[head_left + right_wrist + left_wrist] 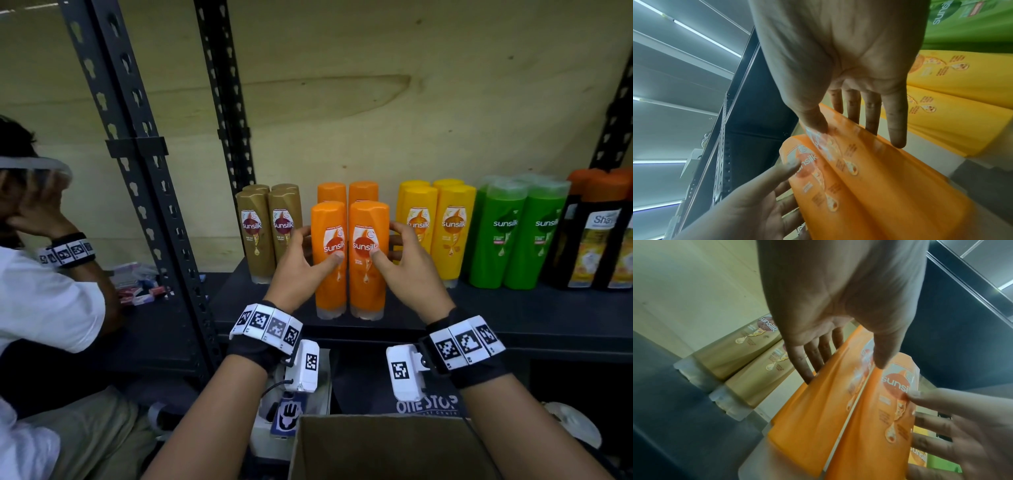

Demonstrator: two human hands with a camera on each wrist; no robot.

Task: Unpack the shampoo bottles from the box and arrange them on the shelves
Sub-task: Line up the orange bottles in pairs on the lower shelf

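Two orange Sunsilk bottles stand side by side at the front of the dark shelf. My left hand holds the left orange bottle, thumb on its label and fingers round its left side. My right hand holds the right orange bottle the same way from the right. The left wrist view shows my left hand on the left bottle. In the right wrist view my right hand grips the right bottle. The open cardboard box sits below my forearms.
More orange bottles stand behind the pair. Brown bottles are to the left; yellow, green and black orange-capped bottles to the right. A seated person is left of the rack upright.
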